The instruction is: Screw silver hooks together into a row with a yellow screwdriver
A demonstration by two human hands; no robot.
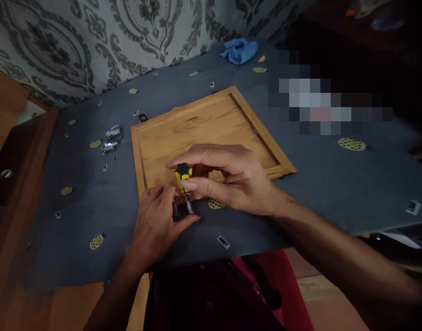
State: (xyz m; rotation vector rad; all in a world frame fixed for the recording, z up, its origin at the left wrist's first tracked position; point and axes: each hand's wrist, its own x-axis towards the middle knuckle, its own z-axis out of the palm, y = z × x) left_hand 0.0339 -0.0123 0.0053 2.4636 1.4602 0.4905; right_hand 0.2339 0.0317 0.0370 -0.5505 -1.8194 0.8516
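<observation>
My right hand (228, 179) is closed around the black and yellow handle of a screwdriver (183, 178), which stands nearly upright with its shaft pointing down. Its tip meets a small metal hinge (182, 209) at the near edge of a wooden panel (211, 128). My left hand (157, 225) pinches that hinge, holding it against the panel's near left corner. The panel lies flat on a dark blue cloth (335, 184).
Two more metal hinges (111, 140) lie on the cloth left of the panel. A crumpled blue rag (240, 49) sits at the far edge by the patterned wall. Small labels and yellow dotted spots are scattered over the cloth. A blurred area lies at the right.
</observation>
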